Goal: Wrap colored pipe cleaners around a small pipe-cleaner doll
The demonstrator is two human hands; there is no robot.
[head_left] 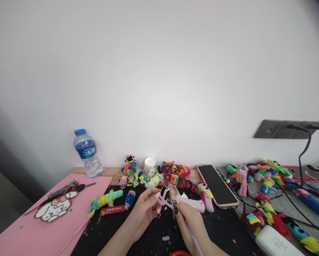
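The left hand pinches a small black-and-pink fuzzy wrapped figure, while the right hand pinches a lilac fuzzy pipe cleaner looped around it. If the right fingers slacken, the winding may spring loose, I think.

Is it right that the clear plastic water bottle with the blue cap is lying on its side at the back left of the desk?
Not quite: in the head view the clear plastic water bottle with the blue cap stands upright at the back left of the desk, not on its side.
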